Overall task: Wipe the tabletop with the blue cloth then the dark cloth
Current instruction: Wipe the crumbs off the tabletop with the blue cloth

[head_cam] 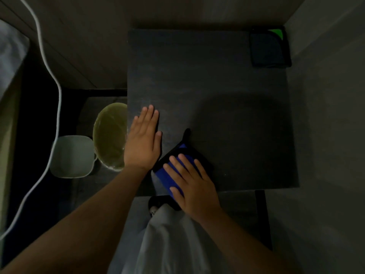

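Observation:
A dark square tabletop (217, 80) fills the middle of the head view. The blue cloth (165, 177), edged in black with a small loop, lies at the table's near left corner. My right hand (192, 183) presses flat on top of it, fingers spread and pointing up-left. Flat on the bare tabletop along the left edge rests my left hand (143, 141), fingers together, holding nothing. The dark cloth (269, 49), folded with a green corner showing, sits in the far right corner, away from both hands.
A lined waste bin (110, 135) and a pale lid (72, 156) stand on the floor left of the table. A white cable (57, 91) runs down the left. A wall closes the right side. My light trouser leg (167, 238) is below the table edge.

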A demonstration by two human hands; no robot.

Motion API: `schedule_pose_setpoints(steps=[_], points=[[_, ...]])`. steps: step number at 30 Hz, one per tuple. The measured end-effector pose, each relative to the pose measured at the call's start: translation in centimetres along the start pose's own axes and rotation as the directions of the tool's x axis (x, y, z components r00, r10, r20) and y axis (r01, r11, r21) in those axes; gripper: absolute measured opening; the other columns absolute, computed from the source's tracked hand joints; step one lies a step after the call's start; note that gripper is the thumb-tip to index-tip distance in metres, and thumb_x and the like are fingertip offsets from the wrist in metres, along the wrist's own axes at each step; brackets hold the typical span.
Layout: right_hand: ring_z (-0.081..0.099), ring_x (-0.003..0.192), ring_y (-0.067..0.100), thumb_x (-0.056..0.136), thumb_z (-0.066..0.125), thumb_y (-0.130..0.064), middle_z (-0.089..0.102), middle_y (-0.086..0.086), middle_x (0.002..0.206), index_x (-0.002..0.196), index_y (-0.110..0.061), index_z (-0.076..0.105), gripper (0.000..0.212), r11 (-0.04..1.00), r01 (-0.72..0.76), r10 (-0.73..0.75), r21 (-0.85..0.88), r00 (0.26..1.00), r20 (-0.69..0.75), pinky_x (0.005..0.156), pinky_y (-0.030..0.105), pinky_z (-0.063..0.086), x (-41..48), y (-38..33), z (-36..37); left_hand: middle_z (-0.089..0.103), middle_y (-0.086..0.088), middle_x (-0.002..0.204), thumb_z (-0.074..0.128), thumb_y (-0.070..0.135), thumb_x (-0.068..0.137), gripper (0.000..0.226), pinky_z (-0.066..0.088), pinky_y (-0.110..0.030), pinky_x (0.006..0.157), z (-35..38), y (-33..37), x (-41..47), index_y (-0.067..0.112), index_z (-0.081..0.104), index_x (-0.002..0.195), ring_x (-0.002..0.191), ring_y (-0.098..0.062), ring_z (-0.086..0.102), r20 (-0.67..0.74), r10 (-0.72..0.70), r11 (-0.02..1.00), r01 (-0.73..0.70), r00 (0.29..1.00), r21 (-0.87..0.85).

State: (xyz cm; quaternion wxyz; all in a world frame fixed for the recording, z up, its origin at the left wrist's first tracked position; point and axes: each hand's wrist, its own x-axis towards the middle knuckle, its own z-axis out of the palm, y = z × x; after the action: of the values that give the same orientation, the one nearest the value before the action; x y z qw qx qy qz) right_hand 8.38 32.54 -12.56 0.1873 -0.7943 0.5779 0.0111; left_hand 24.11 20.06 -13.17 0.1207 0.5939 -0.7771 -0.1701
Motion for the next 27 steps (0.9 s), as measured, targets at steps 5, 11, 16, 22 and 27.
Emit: schedule_pose_setpoints(steps=[5,11,16,22,27], points=[[0.012,0.146,0.018,0.095,0.035,-0.041,0.019,-0.003,0.158,0.150,-0.026,0.020,0.058,0.994,-0.087,0.085,-0.069,0.996,-0.021,0.116,0.043,0.013,-1.9,3.2,-0.3,0.018,-0.006,0.158,0.032,0.030,0.099,0.055,0.004,-0.033,0.120,0.0,-0.3,-0.3,0.011,0.024,0.150,0.147,-0.015,0.007,0.013,-0.006,0.999,0.006,1.000,0.036],[0.013,0.146,0.017,0.095,0.035,-0.039,0.019,-0.001,0.157,0.150,-0.026,0.021,0.059,0.979,-0.177,0.171,-0.099,0.983,-0.069,0.117,0.043,0.015,-4.1,8.2,-1.6,0.017,-0.006,0.159,0.031,0.031,0.099,0.055,0.004,-0.035,0.120,0.0,0.0,-0.2,0.010,0.023,0.150,0.147,-0.016,0.007,0.013,-0.010,0.999,0.010,1.000,0.046],[0.013,0.146,0.019,0.097,0.025,-0.041,0.019,0.000,0.158,0.150,-0.024,0.021,0.056,0.952,-0.273,0.263,-0.138,0.961,-0.087,0.117,0.045,0.015,-5.7,11.9,-2.2,0.018,-0.006,0.158,0.028,0.034,0.098,0.057,0.006,-0.037,0.120,0.1,0.0,-0.2,0.010,0.023,0.149,0.147,-0.017,0.008,0.008,-0.009,0.999,0.008,1.000,0.047],[0.015,0.146,0.022,0.100,0.013,-0.045,0.022,0.004,0.157,0.150,-0.020,0.025,0.057,0.931,-0.344,0.331,-0.118,0.936,-0.118,0.116,0.047,0.015,-6.9,15.5,-2.9,0.019,-0.008,0.158,0.030,0.032,0.097,0.057,0.007,-0.037,0.120,0.2,0.1,-0.2,0.009,0.025,0.149,0.147,-0.019,0.010,-0.002,0.001,0.998,-0.001,1.000,0.057],[0.011,0.147,0.021,0.100,0.011,-0.046,0.018,0.004,0.158,0.151,-0.020,0.021,0.058,0.902,-0.417,0.403,-0.111,0.906,-0.133,0.117,0.046,0.011,-8.0,18.1,-3.3,0.021,-0.008,0.158,0.030,0.032,0.097,0.056,0.010,-0.040,0.120,0.2,0.1,-0.2,0.009,0.027,0.148,0.147,-0.020,0.011,-0.009,0.003,0.999,-0.002,1.000,0.045]])
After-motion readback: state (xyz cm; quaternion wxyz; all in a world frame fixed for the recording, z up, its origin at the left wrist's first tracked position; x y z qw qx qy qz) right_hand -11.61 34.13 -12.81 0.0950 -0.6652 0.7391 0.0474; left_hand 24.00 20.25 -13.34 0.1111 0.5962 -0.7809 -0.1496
